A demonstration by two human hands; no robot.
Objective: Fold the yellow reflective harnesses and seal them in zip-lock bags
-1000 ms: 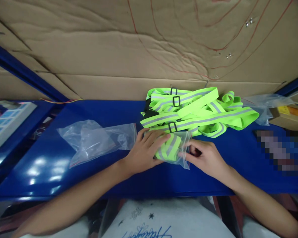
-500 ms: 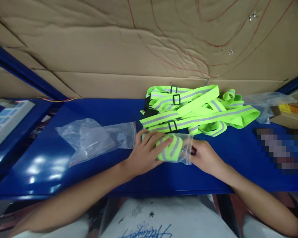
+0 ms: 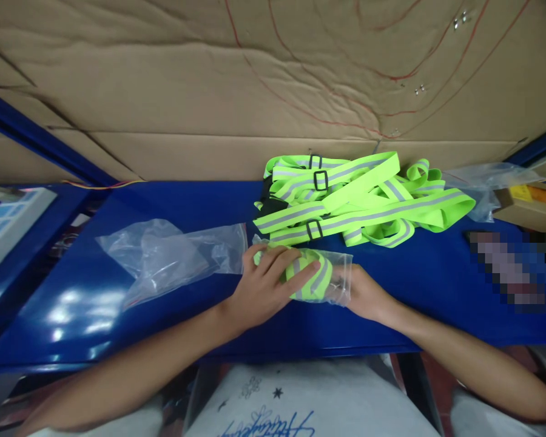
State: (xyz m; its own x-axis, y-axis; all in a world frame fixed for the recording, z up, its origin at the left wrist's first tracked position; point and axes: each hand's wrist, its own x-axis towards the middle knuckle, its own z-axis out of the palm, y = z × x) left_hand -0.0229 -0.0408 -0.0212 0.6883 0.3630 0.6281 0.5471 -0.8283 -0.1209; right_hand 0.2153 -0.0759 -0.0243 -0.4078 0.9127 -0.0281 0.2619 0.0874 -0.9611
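Observation:
A clear plastic bag (image 3: 344, 267) holds a folded neon-yellow reflective strap (image 3: 310, 278) with a grey stripe. My left hand (image 3: 266, 276) is closed round the bag's left part, its fingers over the top and thumb across the front. From the right, my right hand (image 3: 361, 292) reaches into the bag's open end. Its fingers show dimly through the plastic, bent together near the strap; what they hold I cannot make out. Just behind the bag lies a loose heap of neon-yellow reflective straps (image 3: 364, 203) with black buckles.
Flat clear plastic bags (image 3: 168, 261) lie on the blue table (image 3: 209, 328) at left. More clear plastic (image 3: 485, 182) and a cardboard box (image 3: 528, 209) sit at the back right, with a blurred-out item in front. A cardboard wall (image 3: 186, 91) rises behind.
My right hand has pushed further left into the bag's opening. A dark piece seen at its fingers earlier no longer shows. My left hand keeps its hold.

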